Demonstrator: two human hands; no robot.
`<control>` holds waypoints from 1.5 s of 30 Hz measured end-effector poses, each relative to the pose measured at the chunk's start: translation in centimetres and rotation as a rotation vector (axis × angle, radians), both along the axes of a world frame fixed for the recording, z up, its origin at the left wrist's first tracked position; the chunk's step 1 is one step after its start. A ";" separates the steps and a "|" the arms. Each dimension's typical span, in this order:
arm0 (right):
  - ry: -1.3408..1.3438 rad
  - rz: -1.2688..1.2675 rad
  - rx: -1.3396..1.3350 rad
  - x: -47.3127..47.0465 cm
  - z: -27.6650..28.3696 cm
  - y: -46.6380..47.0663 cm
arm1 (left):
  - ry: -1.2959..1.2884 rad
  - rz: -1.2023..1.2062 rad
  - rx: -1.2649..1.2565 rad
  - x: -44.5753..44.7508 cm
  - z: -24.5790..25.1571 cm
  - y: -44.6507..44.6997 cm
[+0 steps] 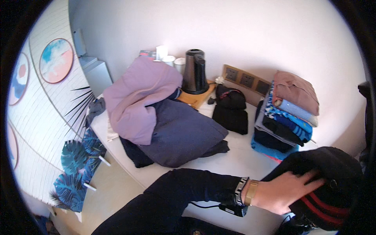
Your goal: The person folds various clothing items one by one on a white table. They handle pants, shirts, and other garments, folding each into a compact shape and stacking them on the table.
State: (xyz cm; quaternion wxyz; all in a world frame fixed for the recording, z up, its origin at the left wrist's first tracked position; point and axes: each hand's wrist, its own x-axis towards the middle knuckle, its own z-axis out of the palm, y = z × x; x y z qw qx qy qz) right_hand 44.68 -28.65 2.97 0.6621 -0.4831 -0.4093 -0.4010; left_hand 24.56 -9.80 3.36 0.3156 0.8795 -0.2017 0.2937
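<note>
My left hand (283, 191), with a gold bracelet at the wrist, reaches across to the right and lies on a black garment with red stripes (326, 188). Its fingers are spread and a little blurred; whether they grip the cloth does not show. My right hand is out of view. Beyond the garment rises a stack of folded clothes (286, 126), a dusty-pink one on top. A dark grey-blue garment (182, 132) lies loosely on the white table (235, 160), partly under a mauve garment (138, 91). Two folded black garments (230, 117) sit between these piles.
A dark electric kettle (194, 72) stands on a wooden tray (196, 98) near the wall, with white cups (179, 63) beside it. Behind are wall sockets (246, 79). A small black device (233, 210) with a cable lies under my left forearm. A patterned screen (53, 102) stands left.
</note>
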 end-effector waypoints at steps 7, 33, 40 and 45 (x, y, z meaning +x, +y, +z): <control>-0.032 -0.043 0.031 -0.9 1.6 -1.3 | -0.298 0.210 0.019 -1.2 2.6 2.6; 0.193 0.205 -0.435 1.8 8.3 5.5 | -0.562 0.406 -0.506 -5.2 5.3 13.4; -0.211 -0.002 -1.262 -1.8 4.6 12.7 | -0.620 0.291 -0.563 -5.7 5.9 12.7; -0.194 -0.147 -1.155 0.3 4.0 12.0 | -0.637 0.223 -0.615 -6.5 6.4 13.8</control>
